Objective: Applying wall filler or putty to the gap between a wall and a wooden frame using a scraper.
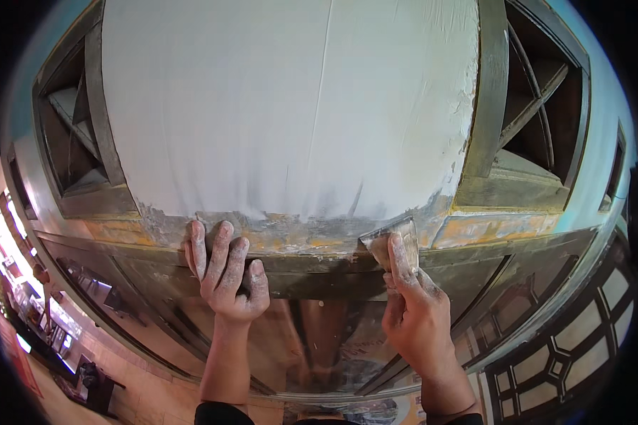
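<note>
My right hand (422,319) grips a flat putty knife (406,231) with a worn, smeared blade, the index finger laid along it. Its edge meets the lower border of a white plastered wall panel (283,106), near the panel's right corner. To the left, my left hand (228,280) rests its dusty, slightly bent fingers against the scraped strip (298,234) below the plaster, holding nothing. That strip is patchy grey with orange stains. White powder coats the fingers of both hands.
Dark wooden frames with crossed bars flank the panel, a left frame (71,134) and a right frame (535,106). Glass panes in wood (319,340) lie below the strip. A dark lattice (560,361) stands lower right; tiled floor (149,397) shows lower left.
</note>
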A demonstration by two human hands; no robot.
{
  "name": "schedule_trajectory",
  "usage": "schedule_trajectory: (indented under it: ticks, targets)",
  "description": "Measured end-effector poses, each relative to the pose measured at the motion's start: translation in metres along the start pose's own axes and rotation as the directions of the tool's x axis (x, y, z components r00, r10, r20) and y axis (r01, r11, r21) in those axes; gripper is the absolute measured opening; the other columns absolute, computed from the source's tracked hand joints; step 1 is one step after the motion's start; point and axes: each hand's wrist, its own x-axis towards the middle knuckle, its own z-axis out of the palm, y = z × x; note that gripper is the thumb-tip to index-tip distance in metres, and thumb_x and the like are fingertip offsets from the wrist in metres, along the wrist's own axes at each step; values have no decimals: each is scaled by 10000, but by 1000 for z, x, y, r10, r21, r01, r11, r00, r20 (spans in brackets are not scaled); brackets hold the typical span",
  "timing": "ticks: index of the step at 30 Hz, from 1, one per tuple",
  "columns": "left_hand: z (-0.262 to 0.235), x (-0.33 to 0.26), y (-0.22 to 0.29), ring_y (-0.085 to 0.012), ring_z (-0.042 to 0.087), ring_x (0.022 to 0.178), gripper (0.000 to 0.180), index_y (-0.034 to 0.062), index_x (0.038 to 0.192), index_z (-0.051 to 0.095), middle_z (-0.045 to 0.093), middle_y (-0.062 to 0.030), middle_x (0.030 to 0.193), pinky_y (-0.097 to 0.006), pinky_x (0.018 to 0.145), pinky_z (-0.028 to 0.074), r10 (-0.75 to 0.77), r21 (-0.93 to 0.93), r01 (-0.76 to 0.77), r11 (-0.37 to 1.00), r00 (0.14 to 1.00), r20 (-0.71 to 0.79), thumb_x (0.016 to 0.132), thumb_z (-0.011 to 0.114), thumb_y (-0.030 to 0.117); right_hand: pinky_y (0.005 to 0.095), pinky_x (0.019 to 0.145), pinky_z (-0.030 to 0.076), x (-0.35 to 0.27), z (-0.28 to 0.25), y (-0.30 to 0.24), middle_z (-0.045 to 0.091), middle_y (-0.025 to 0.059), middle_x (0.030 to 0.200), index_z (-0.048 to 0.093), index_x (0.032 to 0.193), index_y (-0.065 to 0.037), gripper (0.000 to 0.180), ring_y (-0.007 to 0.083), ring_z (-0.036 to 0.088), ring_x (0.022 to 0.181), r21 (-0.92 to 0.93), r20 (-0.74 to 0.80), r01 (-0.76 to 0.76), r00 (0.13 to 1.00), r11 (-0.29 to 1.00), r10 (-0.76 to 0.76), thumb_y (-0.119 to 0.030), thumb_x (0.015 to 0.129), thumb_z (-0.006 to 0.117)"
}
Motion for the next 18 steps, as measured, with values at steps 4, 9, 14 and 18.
schedule_trajectory:
  ticks: [4, 9, 14, 18]
  targets:
    - [-15, 7, -3, -568, 531, 1372, 311, -74, 1121, 733, 705, -239, 1341, -677, 1175, 356, -4, -33, 5, 999, 999, 47, 954, 622, 164, 493, 663, 586, -1, 5, 1, 733, 153, 957, 507, 1583, -232, 744, 394, 711, 778, 49, -104, 14, 995, 999, -9, -17, 893, 682]
    - [-29, 21, -26, -540, 629, 1257, 263, -94, 1047, 727, 728, -276, 1250, -624, 1082, 502, 50, -150, -73, 986, 987, -153, 1014, 557, 103, 493, 704, 595, -1, 6, -4, 745, 166, 1030, 467, 1607, -236, 795, 399, 726, 842, 49, -111, 5, 994, 999, 0, 14, 881, 671]
    - [-35, 26, -46, -475, 653, 1222, 216, -89, 1030, 739, 755, -239, 1179, -557, 1055, 534, 50, -67, -58, 996, 992, -118, 962, 603, 63, 372, 770, 571, 2, 8, -13, 706, 267, 1031, 524, 1548, -51, 744, 419, 714, 861, 73, -142, -5, 990, 997, 16, 164, 835, 528]
    - [-36, 46, -47, -376, 671, 1035, 177, -52, 999, 762, 745, -176, 1049, -477, 955, 547, 68, -38, -74, 997, 987, -149, 908, 650, 51, 353, 740, 555, 4, 7, -14, 707, 268, 1006, 524, 1548, -51, 723, 430, 693, 826, 66, -176, 9, 984, 998, 3, 154, 855, 541]
